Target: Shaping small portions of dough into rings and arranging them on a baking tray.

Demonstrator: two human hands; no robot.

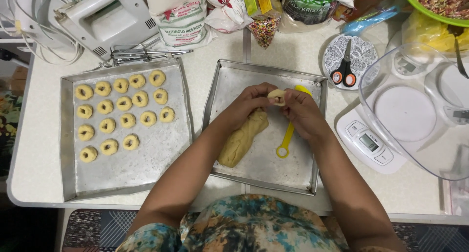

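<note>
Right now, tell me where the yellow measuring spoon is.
The yellow measuring spoon lies in the right-hand tray, just right of the dough log, its bowl end hidden under the right hand.

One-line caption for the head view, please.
Both hands, left and right, shape a dough piece over a metal tray holding a dough log.

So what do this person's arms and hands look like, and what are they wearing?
Both arms are bare from the short sleeves down, and the left hand and right hand wear no gloves; no rings or watch show. The short-sleeved cloth top has a mottled print of teal, blue, orange and cream.
</note>
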